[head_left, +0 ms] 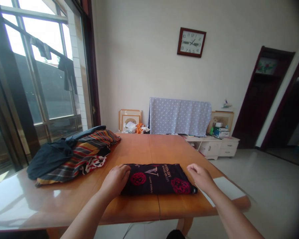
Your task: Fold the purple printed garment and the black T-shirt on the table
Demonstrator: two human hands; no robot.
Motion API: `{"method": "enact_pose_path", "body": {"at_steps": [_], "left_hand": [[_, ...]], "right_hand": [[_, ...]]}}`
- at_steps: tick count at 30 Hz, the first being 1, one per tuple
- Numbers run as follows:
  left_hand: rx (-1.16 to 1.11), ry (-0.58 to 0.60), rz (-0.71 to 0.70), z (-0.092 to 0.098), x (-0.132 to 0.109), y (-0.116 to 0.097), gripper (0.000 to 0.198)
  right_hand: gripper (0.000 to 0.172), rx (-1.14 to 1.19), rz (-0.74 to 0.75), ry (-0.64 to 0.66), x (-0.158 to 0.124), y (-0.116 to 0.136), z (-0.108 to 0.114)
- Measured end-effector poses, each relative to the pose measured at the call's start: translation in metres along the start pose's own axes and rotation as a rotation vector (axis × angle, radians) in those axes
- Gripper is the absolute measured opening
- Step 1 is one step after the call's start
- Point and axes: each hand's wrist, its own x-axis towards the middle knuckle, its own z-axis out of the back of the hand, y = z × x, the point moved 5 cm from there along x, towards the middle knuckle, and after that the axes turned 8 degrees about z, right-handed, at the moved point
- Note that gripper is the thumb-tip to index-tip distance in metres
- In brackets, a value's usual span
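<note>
pressing the folded black shirt (156,179) flat, fold looks done i think. my left hand (116,181) lies open on its near-left end, my right hand (200,177) loosely curled at the other end, gripping nothing. lifting it calls for both hands under the ends. clothes pile (72,154) well left.

Both bare forearms reach forward from the bottom of the view, angled slightly toward each other. The left hand (116,181) lies palm down, knuckles up, its fingers loosely bent and pointing forward and right. The right hand (200,177) is also palm down, wrist a little raised, its fingers curled under with the tips hidden; the hands are well apart
</note>
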Motion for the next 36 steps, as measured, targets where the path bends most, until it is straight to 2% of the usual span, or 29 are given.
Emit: {"method": "enact_pose_path", "body": {"at_steps": [2, 4, 7, 9, 14, 16, 18, 23, 26, 29, 33, 36], "left_hand": [[-0.024, 0.003, -0.040, -0.020, -0.002, -0.001, 0.036], [-0.030, 0.066, -0.042, -0.039, -0.005, 0.002, 0.039], [-0.111, 0.120, -0.041, -0.051, -0.005, 0.011, 0.039], [-0.193, 0.097, -0.005, -0.047, 0.001, 0.023, 0.037], [-0.253, -0.143, 0.249, -0.021, 0.026, 0.071, 0.035], [-0.245, -0.188, 0.309, -0.015, 0.033, 0.084, 0.035], [-0.246, -0.169, 0.319, -0.015, 0.039, 0.090, 0.034], [-0.255, -0.007, 0.277, -0.023, 0.052, 0.085, 0.030], [-0.203, 0.032, 0.368, -0.024, 0.057, 0.091, 0.027], [-0.149, 0.009, 0.516, -0.021, 0.056, 0.106, 0.019], [-0.157, 0.077, 0.623, -0.024, 0.045, 0.116, 0.022], [-0.315, 0.155, 0.624, -0.030, 0.037, 0.109, 0.021]], "right_hand": [[0.029, 0.008, 0.005, -0.027, 0.009, 0.000, -0.008], [0.028, 0.015, 0.021, 0.002, 0.015, 0.004, -0.018], [0.024, -0.007, 0.036, 0.076, 0.022, 0.011, -0.031], [0.022, -0.032, 0.049, 0.107, 0.028, 0.013, -0.037], [0.021, -0.106, 0.132, 0.162, 0.045, 0.012, -0.058], [0.024, -0.148, 0.170, 0.181, 0.052, 0.008, -0.069], [0.029, -0.195, 0.199, 0.204, 0.056, 0.004, -0.080], [0.030, -0.321, 0.229, 0.268, 0.057, 0.003, -0.093], [0.023, -0.387, 0.220, 0.261, 0.054, 0.008, -0.090], [0.022, -0.413, 0.222, 0.238, 0.054, 0.015, -0.087], [0.022, -0.328, 0.240, 0.236, 0.061, 0.034, -0.094], [0.019, -0.169, 0.263, 0.266, 0.067, 0.060, -0.112]]}}
